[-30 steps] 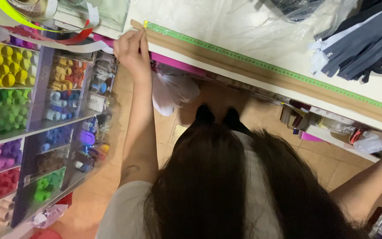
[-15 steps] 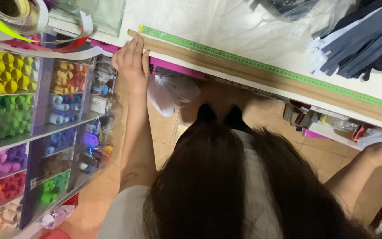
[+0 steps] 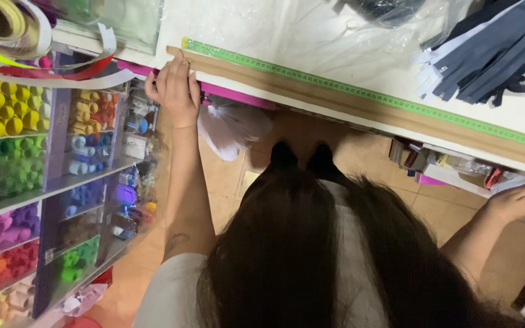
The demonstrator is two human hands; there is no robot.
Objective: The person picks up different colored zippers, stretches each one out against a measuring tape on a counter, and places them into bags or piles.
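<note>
A long brown strip [image 3: 360,103] lies along the front edge of the white table [image 3: 311,42], right beside a green measuring tape [image 3: 396,102]. My left hand [image 3: 174,91] grips the strip's left end at the table's corner, fingers curled over the edge. My right hand [image 3: 521,197] rests flat on the table's edge at the far right, just below the strip, with nothing in it. My long dark hair [image 3: 311,255] hangs down the middle and hides my body.
Shelves of coloured thread spools [image 3: 7,164] stand at the left, with ribbon rolls [image 3: 7,30] above them. Grey and dark zippers [image 3: 493,48] lie at the table's far right. A white plastic bag [image 3: 232,124] hangs under the table over a tiled floor.
My right hand has come into view and settled on the table's edge at the right. My left hand stays at the strip's left end.
</note>
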